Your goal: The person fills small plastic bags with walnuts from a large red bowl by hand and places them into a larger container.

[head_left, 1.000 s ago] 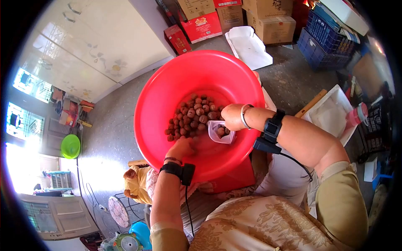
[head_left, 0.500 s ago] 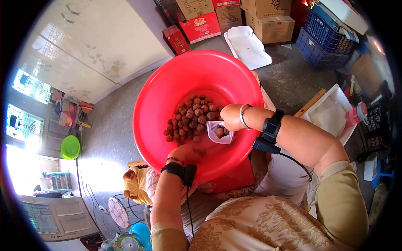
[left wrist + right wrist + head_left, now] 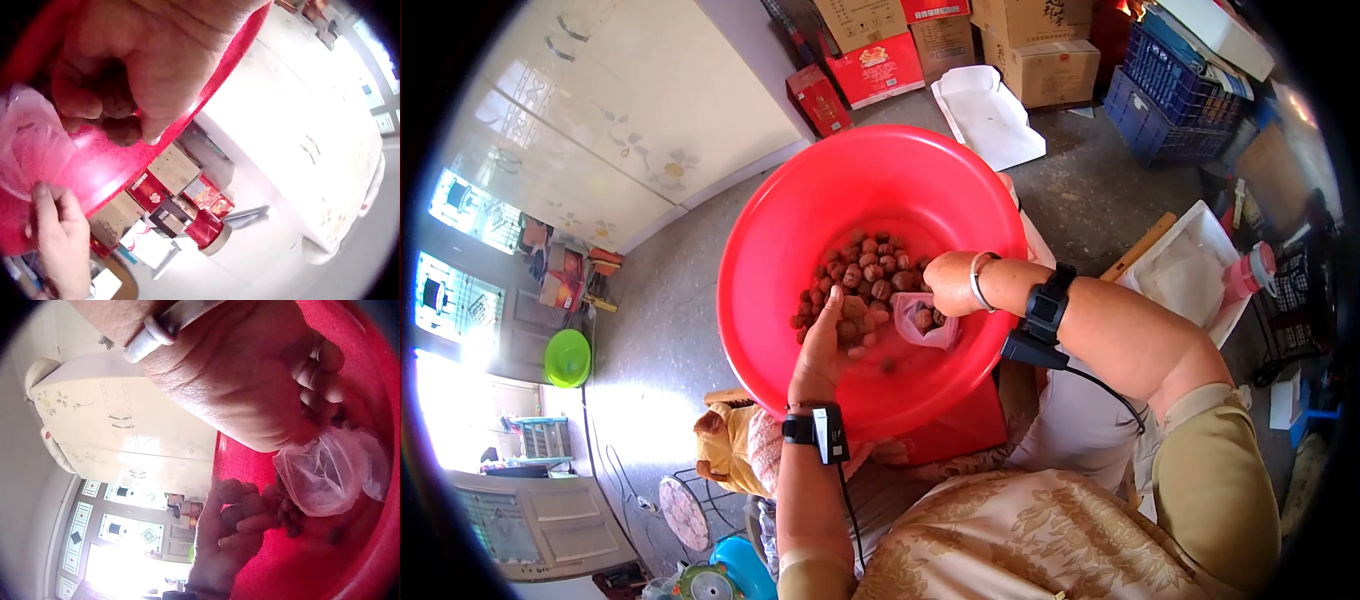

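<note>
Brown walnuts (image 3: 871, 262) lie heaped in a large red basin (image 3: 765, 240). The left hand (image 3: 825, 340) is low in the basin at the heap's near side, palm turned up, thumb raised; in the left wrist view its fingers curl round several walnuts (image 3: 120, 130), and the right wrist view shows walnuts (image 3: 234, 509) in that palm. To its right, the right hand (image 3: 948, 283) pinches the rim of a thin pale plastic bag (image 3: 920, 335), whose mouth is spread. A few walnuts (image 3: 926, 318) sit inside the bag.
Cardboard boxes (image 3: 1055, 72) and a white tray (image 3: 990, 115) stand beyond the basin. Blue crates (image 3: 1165, 120) are at the back right, and a white foam box (image 3: 1185, 265) with a pink bottle (image 3: 1250, 275) is at the right. A green basin (image 3: 568, 358) lies far left.
The left hand has turned from palm down to palm up and now holds walnuts. The right hand keeps its hold on the bag, nearly still.
</note>
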Motion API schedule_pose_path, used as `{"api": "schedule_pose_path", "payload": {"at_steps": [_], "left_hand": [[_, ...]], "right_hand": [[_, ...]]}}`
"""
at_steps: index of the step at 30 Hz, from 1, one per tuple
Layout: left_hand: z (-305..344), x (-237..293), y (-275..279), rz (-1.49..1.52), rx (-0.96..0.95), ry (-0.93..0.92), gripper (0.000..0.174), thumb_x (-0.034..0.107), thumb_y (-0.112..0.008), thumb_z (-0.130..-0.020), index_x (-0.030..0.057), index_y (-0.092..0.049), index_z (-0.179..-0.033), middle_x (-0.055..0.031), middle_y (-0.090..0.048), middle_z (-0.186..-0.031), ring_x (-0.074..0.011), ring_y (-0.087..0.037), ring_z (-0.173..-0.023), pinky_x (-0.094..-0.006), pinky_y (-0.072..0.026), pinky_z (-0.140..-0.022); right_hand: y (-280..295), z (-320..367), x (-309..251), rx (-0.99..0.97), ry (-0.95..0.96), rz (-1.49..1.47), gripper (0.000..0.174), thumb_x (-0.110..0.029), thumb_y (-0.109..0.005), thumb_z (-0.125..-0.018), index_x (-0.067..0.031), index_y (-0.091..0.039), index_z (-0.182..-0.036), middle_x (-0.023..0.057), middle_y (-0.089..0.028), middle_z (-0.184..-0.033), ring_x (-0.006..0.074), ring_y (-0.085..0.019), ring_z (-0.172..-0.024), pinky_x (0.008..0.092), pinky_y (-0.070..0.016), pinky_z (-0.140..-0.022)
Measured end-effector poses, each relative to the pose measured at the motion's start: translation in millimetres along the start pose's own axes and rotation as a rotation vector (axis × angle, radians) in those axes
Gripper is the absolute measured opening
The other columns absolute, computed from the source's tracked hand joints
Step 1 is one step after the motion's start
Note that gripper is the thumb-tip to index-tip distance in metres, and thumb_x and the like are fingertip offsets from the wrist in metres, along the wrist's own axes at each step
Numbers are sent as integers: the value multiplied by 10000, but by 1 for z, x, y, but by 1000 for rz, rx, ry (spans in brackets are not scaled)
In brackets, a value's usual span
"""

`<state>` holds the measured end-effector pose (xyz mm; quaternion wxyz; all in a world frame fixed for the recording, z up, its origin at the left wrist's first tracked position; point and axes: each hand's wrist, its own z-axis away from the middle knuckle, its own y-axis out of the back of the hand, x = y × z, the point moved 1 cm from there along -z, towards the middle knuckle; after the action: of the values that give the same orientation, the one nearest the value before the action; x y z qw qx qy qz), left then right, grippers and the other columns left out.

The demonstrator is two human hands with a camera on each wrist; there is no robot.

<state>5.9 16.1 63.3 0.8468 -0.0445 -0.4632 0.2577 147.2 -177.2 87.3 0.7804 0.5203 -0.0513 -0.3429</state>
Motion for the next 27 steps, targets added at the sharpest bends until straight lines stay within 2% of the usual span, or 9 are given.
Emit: {"api": "schedule_pose_path", "payload": {"at_steps": [1, 5, 8, 10, 13, 16, 20, 22, 27], "left_hand": [[0, -2, 0, 118, -54, -8, 491, 578, -474, -1034, 115, -637, -1027, -86, -707, -843, -153, -570, -556, -197, -352, -398], [4, -9, 4, 111, -129, -7, 528, 574, -439, -1047, 87, -637, -1002, -61, -666, -832, -112, -526, -584, -195, -291, -427], [6, -11, 6, 58, -145, -25, 528, 565, -481, -1034, 64, -648, -1037, -34, -650, -850, -92, -497, -590, -197, -269, -426], [6, -13, 5, 59, -162, -93, 495, 517, -571, -1006, 42, -661, -1114, 2, -632, -883, -71, -462, -599, -200, -248, -431], [6, -16, 3, -18, -110, -181, 467, 444, -646, -977, 30, -659, -1194, 18, -628, -918, -62, -446, -605, -199, -236, -441], [7, -15, 1, -9, -105, -230, 432, 371, -674, -969, 29, -654, -1234, 20, -636, -929, -57, -452, -609, -192, -245, -448], [9, -13, -1, 1, -100, -215, 394, 318, -687, -966, 31, -659, -1236, 9, -663, -969, -49, -454, -608, -186, -256, -457], [6, -13, 1, -93, -183, -220, 396, 317, -683, -974, 63, -643, -1275, 5, -700, -1045, -53, -579, -695, -160, -336, -492], [8, -15, -8, -233, -130, -201, 434, 316, -665, -987, 36, -619, -1315, 25, -694, -1046, -31, -519, -664, -159, -339, -508]], "right_hand": [[-1, 0, 0, 3, 0, -9, 256, -97, -586, -766, 34, -752, -910, 284, -709, -938, 423, -707, -916, 483, -560, -802], [-2, -2, 1, 1, -17, -34, 254, -93, -592, -765, 35, -751, -915, 279, -711, -946, 419, -707, -921, 481, -559, -809], [0, -2, 0, -9, -29, -45, 253, -90, -596, -767, 37, -750, -923, 277, -711, -950, 416, -708, -918, 481, -559, -809], [0, -2, 0, 12, -33, -34, 251, -146, -673, -761, 22, -770, -919, 264, -729, -928, 379, -734, -892, 449, -582, -766], [-4, -6, 3, 40, -9, -30, 254, -146, -679, -757, 25, -769, -922, 269, -727, -932, 379, -734, -895, 447, -582, -767], [-2, -3, 3, 13, 3, -32, 238, -102, -597, -772, 42, -745, -891, 283, -705, -913, 424, -705, -892, 486, -557, -797], [-1, -3, 3, 15, -10, -41, 240, -108, -598, -773, 44, -743, -889, 288, -702, -914, 426, -705, -897, 488, -556, -800], [-2, -3, 3, 26, -10, -44, 241, -111, -600, -774, 41, -746, -892, 287, -703, -913, 422, -707, -901, 488, -557, -802], [1, -2, -1, 21, -25, -37, 245, -123, -644, -772, 32, -757, -925, 276, -717, -941, 394, -720, -915, 460, -570, -798]]}}
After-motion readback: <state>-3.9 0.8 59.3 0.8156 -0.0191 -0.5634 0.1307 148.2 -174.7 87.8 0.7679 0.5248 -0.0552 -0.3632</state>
